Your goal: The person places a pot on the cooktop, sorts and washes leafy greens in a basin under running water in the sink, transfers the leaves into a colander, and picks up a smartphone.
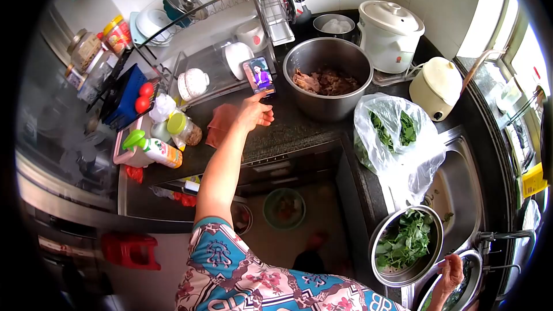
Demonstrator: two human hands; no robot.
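Note:
My left hand [255, 113] reaches forward over the counter, index finger stretched to the lower edge of a smartphone [260, 77] and the other fingers loosely bent. The phone leans upright against the dish rack, its screen lit with a person in purple. At lower right, my right hand [450, 273] is held with bunched fingers beside a metal bowl [377, 265] of leafy greens [406, 239]. Whatever those fingers may hold is hidden. Below that hand, a second metal basin [473, 282] is partly covered by it.
A large pot [328, 101] with meat stands on the counter, beside a clear plastic bag [423, 161] of greens. Behind are a white lidded cooker [391, 46] and a cream pot [436, 89]. The sink [469, 190] lies right; jars and a brown cloth [223, 124] sit left.

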